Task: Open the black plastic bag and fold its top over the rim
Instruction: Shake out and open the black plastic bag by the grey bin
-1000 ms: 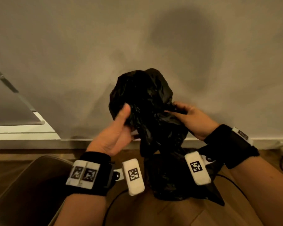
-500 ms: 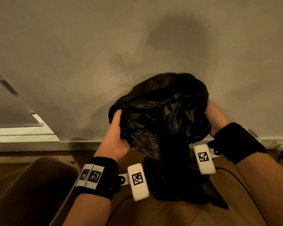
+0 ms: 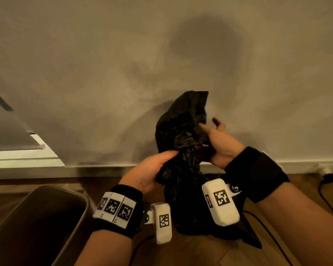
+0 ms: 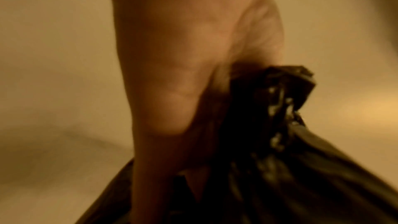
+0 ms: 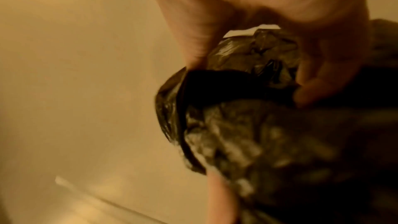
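Observation:
A crumpled black plastic bag (image 3: pixel 181 131) hangs in the air in front of the wall, bunched at its middle, its lower part trailing down to the wooden floor. My left hand (image 3: pixel 152 169) grips the bunched plastic from the left, thumb on top. My right hand (image 3: pixel 215 143) holds the bag's upper part from the right, thumb and fingers pinching plastic. In the left wrist view the black bag (image 4: pixel 280 142) runs out of my fist. In the right wrist view the bag (image 5: pixel 247 117) sits between my thumb and fingers, an open fold showing.
A grey waste bin (image 3: pixel 79 212) stands open at the lower left on the wooden floor. A white skirting board (image 3: pixel 306 166) runs along the wall. Black cables (image 3: pixel 323 196) lie on the floor at the right. A white ledge (image 3: pixel 23 156) is at the left.
The bag, spread wide between both hands half a second ago, is now gathered narrow. My left hand moved right and down onto its middle; my right hand shifted inward on the top.

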Motion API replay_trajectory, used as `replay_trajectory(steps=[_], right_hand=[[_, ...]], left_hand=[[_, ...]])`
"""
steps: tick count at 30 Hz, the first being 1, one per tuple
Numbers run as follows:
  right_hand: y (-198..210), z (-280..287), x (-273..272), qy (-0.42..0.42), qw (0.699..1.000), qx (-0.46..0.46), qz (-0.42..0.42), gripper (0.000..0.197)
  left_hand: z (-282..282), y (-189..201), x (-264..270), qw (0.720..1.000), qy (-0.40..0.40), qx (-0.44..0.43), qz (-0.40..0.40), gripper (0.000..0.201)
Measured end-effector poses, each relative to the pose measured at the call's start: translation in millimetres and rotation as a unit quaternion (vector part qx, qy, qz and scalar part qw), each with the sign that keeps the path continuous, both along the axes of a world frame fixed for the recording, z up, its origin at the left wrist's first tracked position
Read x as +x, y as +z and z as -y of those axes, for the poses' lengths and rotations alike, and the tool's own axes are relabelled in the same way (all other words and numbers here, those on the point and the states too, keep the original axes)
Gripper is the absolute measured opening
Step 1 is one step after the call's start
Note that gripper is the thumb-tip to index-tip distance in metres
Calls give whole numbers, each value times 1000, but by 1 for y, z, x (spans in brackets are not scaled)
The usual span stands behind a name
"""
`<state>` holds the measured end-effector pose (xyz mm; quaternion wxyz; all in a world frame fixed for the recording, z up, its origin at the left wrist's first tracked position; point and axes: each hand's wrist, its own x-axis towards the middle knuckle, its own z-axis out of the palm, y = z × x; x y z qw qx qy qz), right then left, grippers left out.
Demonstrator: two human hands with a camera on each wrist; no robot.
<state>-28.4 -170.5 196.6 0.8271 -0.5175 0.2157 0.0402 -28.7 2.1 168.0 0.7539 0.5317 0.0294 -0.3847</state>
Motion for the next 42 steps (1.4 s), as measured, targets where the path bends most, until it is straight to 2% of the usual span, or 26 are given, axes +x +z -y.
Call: replay_trajectory(steps=[3, 5, 6, 8, 9, 10, 12, 13, 14, 16, 18, 20, 23, 25, 26, 28, 30, 31, 33, 35, 36, 38, 39, 41, 42], right_hand=[[-3, -1, 1, 35, 996, 82, 28, 65], [0, 7, 4, 30, 995, 44, 86, 63], [1, 10, 4, 25, 994, -12, 110, 61], [3, 9, 3, 35, 984, -90, 149, 63], [-1, 6, 1, 52, 982, -84, 162, 64], [-5, 0, -1, 58, 981, -86, 162, 59], [-6, -9, -6, 74, 987, -1, 144, 27], [-11, -8, -4, 88, 986, 65, 127, 34], [-10, -12, -4, 92, 986, 82, 113, 42], [-9, -11, 0, 74, 989, 65, 111, 29], [-12, 1, 7, 57, 992, 68, 84, 36], [-10, 17, 8, 48, 990, 123, 44, 34], [-16, 35, 9, 20, 982, 188, 19, 46], [-12, 34, 4, 36, 983, 178, 28, 40], [-10, 32, 1, 62, 985, 160, 38, 44], [-7, 21, -6, 148, 985, 73, 55, 53], [-12, 10, -8, 222, 973, -35, 60, 39], [-13, 6, -8, 214, 973, -75, 53, 30], [-15, 10, -1, 136, 989, -50, 27, 18], [-18, 31, 7, 57, 997, 42, 10, 29], [-19, 42, 9, 28, 997, 75, 5, 35], [-22, 57, 9, -4, 996, 94, -4, 44], [-24, 60, 9, -11, 996, 90, -10, 45], [-25, 60, 8, -14, 996, 83, -7, 44], [-25, 58, 8, -11, 997, 79, 3, 44]], left_hand=[[-13, 6, -6, 989, -108, 96, 42, 49], [-29, 13, -2, 985, -130, 96, 52, 47], [-39, 18, 1, 992, -87, 70, 65, 55], [-52, 27, 10, 997, 13, 7, 81, 93], [-50, 33, 12, 996, 30, -10, 81, 99], [-41, 40, 11, 996, 23, -21, 84, 95], [-11, 47, 4, 997, 10, 1, 81, 73], [2, 43, 0, 996, 19, 24, 79, 62], [9, 33, 1, 994, 48, 48, 84, 53], [13, 21, 4, 989, 110, 71, 69, 40], [2, 13, 11, 987, 150, 50, 22, 36], [-11, 6, 17, 985, 172, 4, -23, 38], [-19, 3, 14, 977, 203, -29, -55, 48], [-18, 11, 7, 978, 205, 1, -35, 44], [-17, 14, 6, 978, 205, 29, -15, 42], [-17, 14, 8, 978, 198, 66, 17, 40], [-16, 15, 11, 979, 188, 71, 18, 37], [-18, 11, 15, 980, 184, 80, 16, 36], [-23, 7, 17, 976, 180, 120, 21, 35], [-30, 1, 20, 972, 184, 139, 38, 41], [-33, 3, 19, 976, 177, 122, 45, 42], [-36, 7, 20, 980, 162, 94, 63, 40], [-36, 11, 19, 984, 143, 88, 62, 40], [-38, 15, 14, 995, 61, 79, 20, 61], [-38, 12, 14, 997, 9, 80, 11, 62]])
